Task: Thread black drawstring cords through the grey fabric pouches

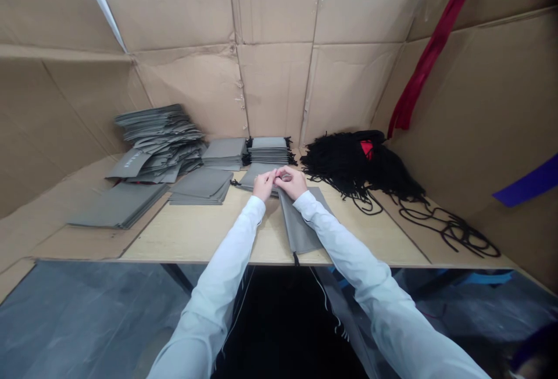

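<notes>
A flat grey drawstring bag (303, 231) lies slanted near the table's front edge, partly under my right sleeve. A short black cord end (296, 259) hangs from its lower corner over the edge. At the bag's upper corner, my left hand (264, 185) and my right hand (292, 181) meet with fingertips pinched together. A small dark bit of black cord (278, 178) shows between them; the fingers hide most of it. Just behind the hands is a low pile of grey bags (256, 174) with a black cord end at its left.
Grey bags stand in a tall leaning stack (163, 140) and lower piles (203, 186) at the left. A corded stack (268, 151) is at the back. Black cords (344, 161) heap at right, with loose loops (462, 231). Cardboard walls (274, 88) enclose the table.
</notes>
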Demonstrator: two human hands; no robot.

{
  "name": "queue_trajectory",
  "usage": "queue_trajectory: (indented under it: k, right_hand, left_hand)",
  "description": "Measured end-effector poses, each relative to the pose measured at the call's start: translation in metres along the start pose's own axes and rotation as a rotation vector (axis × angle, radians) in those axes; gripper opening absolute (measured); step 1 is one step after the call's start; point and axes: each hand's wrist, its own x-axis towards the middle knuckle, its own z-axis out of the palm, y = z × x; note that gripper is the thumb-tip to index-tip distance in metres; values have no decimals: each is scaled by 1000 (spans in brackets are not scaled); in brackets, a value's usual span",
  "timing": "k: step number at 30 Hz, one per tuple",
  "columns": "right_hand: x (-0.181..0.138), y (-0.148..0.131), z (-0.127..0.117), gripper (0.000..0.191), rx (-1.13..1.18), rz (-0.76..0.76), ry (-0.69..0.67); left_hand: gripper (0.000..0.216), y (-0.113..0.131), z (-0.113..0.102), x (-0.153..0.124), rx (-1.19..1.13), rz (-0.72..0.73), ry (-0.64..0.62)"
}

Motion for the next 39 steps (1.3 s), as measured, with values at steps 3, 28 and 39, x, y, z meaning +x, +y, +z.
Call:
queue_trajectory:
  k: [3,28,39]
  right_hand:
    - [0,-4,-2,10,-2,-23,-20]
    - [7,15,-5,25,-100,8,17]
    - [10,24,-6,34,-67,32,36]
  left_hand:
    - [42,0,3,0,-5,-6,37]
    - [28,-1,-1,-8,-668,-449,-125]
    - [27,2,-1,-11,-409,-309,-154]
